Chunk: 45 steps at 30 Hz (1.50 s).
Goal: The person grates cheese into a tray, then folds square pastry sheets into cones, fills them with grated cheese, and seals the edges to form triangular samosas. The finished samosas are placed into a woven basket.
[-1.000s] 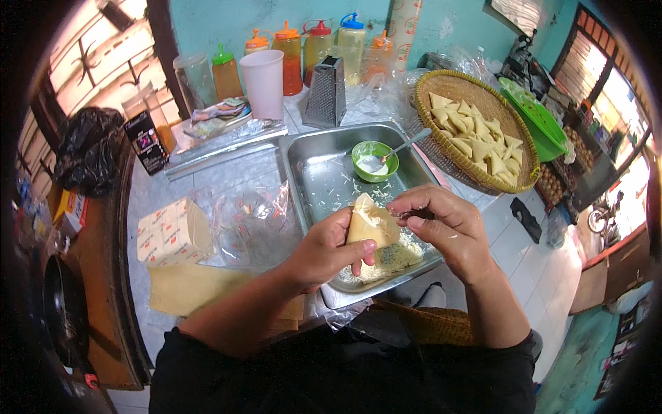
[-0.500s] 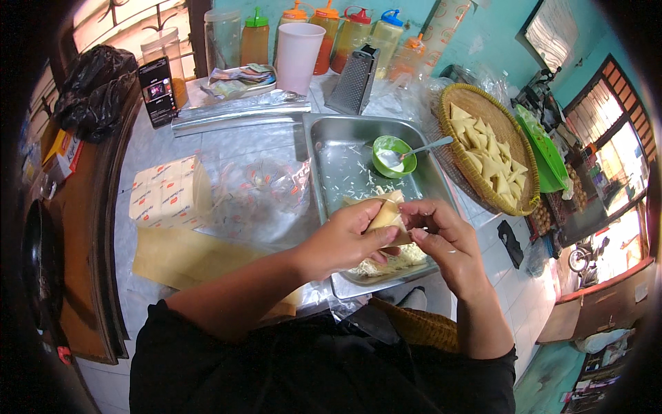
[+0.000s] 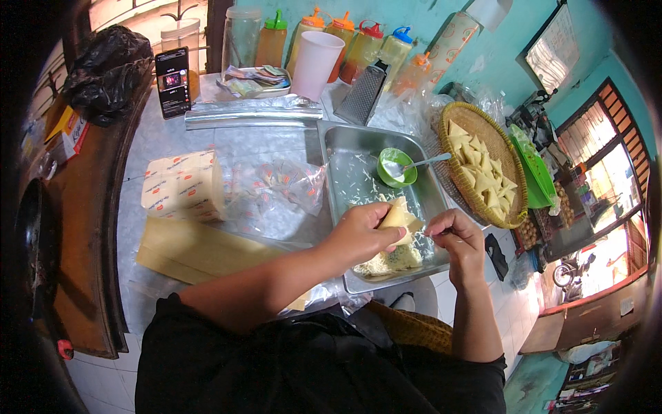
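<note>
Over the metal tray (image 3: 360, 132), my left hand (image 3: 362, 234) grips a folded pastry wrapper (image 3: 397, 219) shaped into a pointed pocket with a loose flap. My right hand (image 3: 458, 241) is curled at the tray's right side, apart from the wrapper; its fingers are pressed together, and what they hold, if anything, is too small to tell. Below the wrapper lies a heap of grated cheese (image 3: 389, 262), with shreds scattered about the tray. A green bowl (image 3: 388, 160) of white paste stands at the tray's far end, a spoon (image 3: 431, 160) leaning in it.
A stack of long wrapper sheets (image 3: 193, 252) and a printed paper-wrapped block (image 3: 181, 185) lie left, beside clear plastic (image 3: 283, 190). Folded triangles (image 3: 486, 165) fill a woven basket (image 3: 520, 196) right. A grater (image 3: 363, 93), pink cup (image 3: 318, 65), foil roll (image 3: 255, 114) and phone (image 3: 172, 83) stand behind.
My right hand has drawn away from the wrapper toward the right, its fingers now curled together. The left hand still holds the wrapper. The whole view has shifted slightly.
</note>
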Each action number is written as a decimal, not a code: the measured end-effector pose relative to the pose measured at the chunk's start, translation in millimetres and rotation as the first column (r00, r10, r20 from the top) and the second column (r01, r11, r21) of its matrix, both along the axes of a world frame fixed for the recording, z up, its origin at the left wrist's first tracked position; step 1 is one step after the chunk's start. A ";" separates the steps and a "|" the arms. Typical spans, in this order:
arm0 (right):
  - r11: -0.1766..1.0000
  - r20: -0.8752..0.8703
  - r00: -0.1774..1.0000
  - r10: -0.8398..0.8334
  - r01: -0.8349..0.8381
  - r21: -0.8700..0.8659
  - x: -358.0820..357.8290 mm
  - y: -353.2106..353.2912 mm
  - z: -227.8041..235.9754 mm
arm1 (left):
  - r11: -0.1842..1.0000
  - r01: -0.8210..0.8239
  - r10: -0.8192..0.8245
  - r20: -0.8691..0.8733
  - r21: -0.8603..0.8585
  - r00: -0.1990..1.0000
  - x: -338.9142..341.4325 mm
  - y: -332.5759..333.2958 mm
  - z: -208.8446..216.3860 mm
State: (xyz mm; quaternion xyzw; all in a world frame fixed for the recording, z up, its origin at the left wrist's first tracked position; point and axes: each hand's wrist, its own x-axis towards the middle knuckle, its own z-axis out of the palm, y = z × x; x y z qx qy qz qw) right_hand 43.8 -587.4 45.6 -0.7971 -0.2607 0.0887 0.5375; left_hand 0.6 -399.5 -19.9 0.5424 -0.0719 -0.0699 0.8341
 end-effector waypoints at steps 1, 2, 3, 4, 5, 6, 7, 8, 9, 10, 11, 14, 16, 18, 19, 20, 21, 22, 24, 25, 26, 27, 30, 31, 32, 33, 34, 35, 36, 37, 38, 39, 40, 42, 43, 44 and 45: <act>0.997 0.063 0.998 -0.003 0.008 -0.080 4.1 -5.5 -6.4 | 1.000 -0.009 0.009 -0.019 0.007 1.000 0.2 -0.4 0.8; 0.987 0.127 0.992 -0.001 0.021 -0.160 5.9 -9.1 -10.2 | 1.000 -0.017 0.018 -0.038 0.014 0.999 0.1 -0.7 2.6; 0.955 0.219 0.975 0.019 0.047 -0.292 4.7 -11.9 -10.9 | 1.000 -0.017 0.017 -0.035 0.005 0.999 -0.5 -1.2 5.1; 0.906 0.304 0.951 0.057 0.079 -0.415 1.6 -6.2 -6.2 | 1.000 -0.024 0.024 -0.035 -0.004 0.999 -0.6 1.2 8.1; 0.841 0.381 0.919 0.105 0.122 -0.526 -0.1 -2.0 -3.2 | 0.999 -0.031 0.030 -0.035 -0.013 0.999 -0.5 3.0 11.4; 0.837 0.495 0.850 0.183 0.129 -0.531 0.1 -2.2 -7.0 | 0.993 -0.095 0.092 0.037 0.076 0.995 0.0 3.8 15.2; 0.837 0.518 0.821 0.241 0.095 -0.539 -0.2 -1.8 -7.9 | 0.974 -0.159 0.142 0.113 0.160 0.983 1.3 4.3 20.7; 0.835 0.540 0.788 0.296 0.062 -0.547 -0.5 -1.3 -8.1 | 0.944 -0.226 0.183 0.192 0.238 0.964 2.4 5.1 27.6; 0.830 0.561 0.751 0.349 0.030 -0.557 -0.5 -0.4 -7.6 | 0.807 -0.368 0.198 0.375 0.462 0.906 2.7 6.4 35.6; 0.843 0.547 0.767 0.336 0.014 -0.538 -1.7 1.1 -8.2 | 0.600 -0.510 0.151 0.539 0.616 0.829 0.9 7.2 48.2; 0.855 0.532 0.780 0.329 -0.007 -0.519 -4.2 5.9 -8.3 | 0.342 -0.645 0.055 0.671 0.683 0.740 1.5 9.3 57.1; 0.871 0.471 0.822 0.319 -0.058 -0.488 -8.7 9.7 -8.7 | 0.412 -0.623 0.116 0.639 0.665 0.760 34.0 10.2 47.8; 0.884 0.396 0.863 0.313 -0.114 -0.453 -7.5 7.5 -10.4 | 0.544 -0.366 0.103 0.372 0.756 0.922 36.6 15.0 74.6; 0.901 0.281 0.907 0.312 -0.189 -0.391 -5.3 2.2 -11.9 | 0.901 -0.250 0.206 0.157 0.355 0.966 45.4 7.0 65.0; 0.918 0.138 0.954 0.267 -0.208 -0.337 -6.5 1.8 -9.8 | 0.974 -0.208 0.206 0.031 0.090 0.978 44.1 3.1 65.8; 0.935 -0.012 0.974 0.224 -0.219 -0.279 -9.9 3.5 -6.7 | 0.985 -0.166 0.166 -0.013 -0.054 0.986 41.0 -0.2 66.8; 0.951 -0.163 0.969 0.187 -0.221 -0.218 -12.0 5.1 -5.1 | 0.984 -0.134 0.122 -0.100 -0.119 0.987 35.8 -3.9 68.6; 0.971 -0.248 0.947 0.201 -0.227 -0.078 -12.4 5.4 -5.5 | 0.976 -0.106 0.071 -0.184 -0.191 0.980 25.9 -7.4 75.5; 0.958 -0.399 0.876 0.271 -0.202 0.205 -10.5 4.4 -10.5 | 0.955 -0.049 -0.030 -0.259 -0.293 0.965 16.2 -15.7 76.7; 0.908 -0.395 0.839 0.376 -0.247 0.339 -7.0 5.3 -14.5 | 0.940 -0.041 -0.024 -0.188 -0.338 0.982 14.7 -18.4 71.6; 0.844 -0.383 0.797 0.466 -0.273 0.461 -8.4 2.6 -17.9 | 0.922 -0.021 -0.026 -0.117 -0.386 0.993 14.4 -24.8 66.1; 0.764 -0.359 0.748 0.557 -0.292 0.576 -9.3 -1.6 -20.7 | 0.903 -0.001 -0.020 -0.045 -0.429 0.999 13.9 -31.6 63.7; 0.661 -0.321 0.825 0.466 -0.084 0.745 -22.4 -25.4 -19.4 | 0.901 0.167 -0.173 0.021 -0.401 0.985 8.4 -45.6 70.2; 0.663 -0.345 0.853 0.391 -0.001 0.748 -27.9 -21.2 -10.9 | 0.928 0.171 -0.177 0.012 -0.331 0.984 3.3 -42.3 75.6; 0.583 -0.299 0.851 0.431 -0.010 0.813 -27.0 -17.2 -5.7 | 0.940 0.170 -0.153 0.079 -0.295 0.985 4.5 -44.7 71.7; 0.579 -0.268 0.874 0.405 -0.018 0.815 -31.0 -7.9 2.7 | 0.951 0.170 -0.135 0.145 -0.257 0.980 5.3 -45.9 67.5; 0.593 -0.225 0.881 0.416 -0.075 0.802 -31.2 -4.4 5.3 | 0.961 0.122 -0.082 0.168 -0.247 0.982 4.6 -48.3 66.9; 0.605 -0.181 0.887 0.426 -0.130 0.785 -29.5 -2.8 3.2 | 0.977 0.099 -0.066 0.173 -0.189 0.983 6.6 -46.7 65.5; 0.624 -0.187 0.890 0.415 -0.129 0.771 -22.8 -6.5 -4.8 | 0.988 0.078 -0.054 0.178 -0.131 0.983 8.9 -44.1 63.9; 0.646 -0.194 0.900 0.389 -0.117 0.754 -15.5 -18.7 -14.1 | 0.995 0.072 -0.057 0.183 -0.076 0.981 8.7 -43.3 63.8; 0.668 -0.203 0.910 0.362 -0.101 0.737 -9.5 -26.7 -22.3 | 0.999 0.023 -0.014 0.192 -0.044 0.981 6.5 -42.6 65.1; 0.687 -0.199 0.932 0.302 -0.068 0.723 -6.5 -29.3 -27.9 | 0.999 -0.030 0.027 0.231 0.011 0.973 7.8 -42.4 62.8; 0.702 -0.193 0.949 0.247 -0.038 0.711 -3.7 -29.5 -33.4 | 0.994 -0.090 0.069 0.270 0.067 0.960 10.0 -43.5 60.0; 0.736 -0.173 0.968 0.181 -0.017 0.677 3.4 -30.2 -43.3 | 0.980 -0.168 0.131 0.298 0.104 0.945 13.1 -46.8 54.8; 0.739 -0.152 0.974 0.171 -0.025 0.673 5.4 -30.4 -45.7 | 0.975 -0.182 0.138 0.293 0.128 0.946 14.2 -46.6 54.1; 0.742 -0.131 0.978 0.161 -0.033 0.669 6.7 -30.5 -47.7 | 0.969 -0.194 0.144 0.289 0.151 0.947 14.7 -46.3 53.6; 0.746 -0.109 0.983 0.150 -0.040 0.665 7.7 -30.8 -49.3 | 0.963 -0.205 0.150 0.284 0.175 0.947 14.9 -46.0 53.3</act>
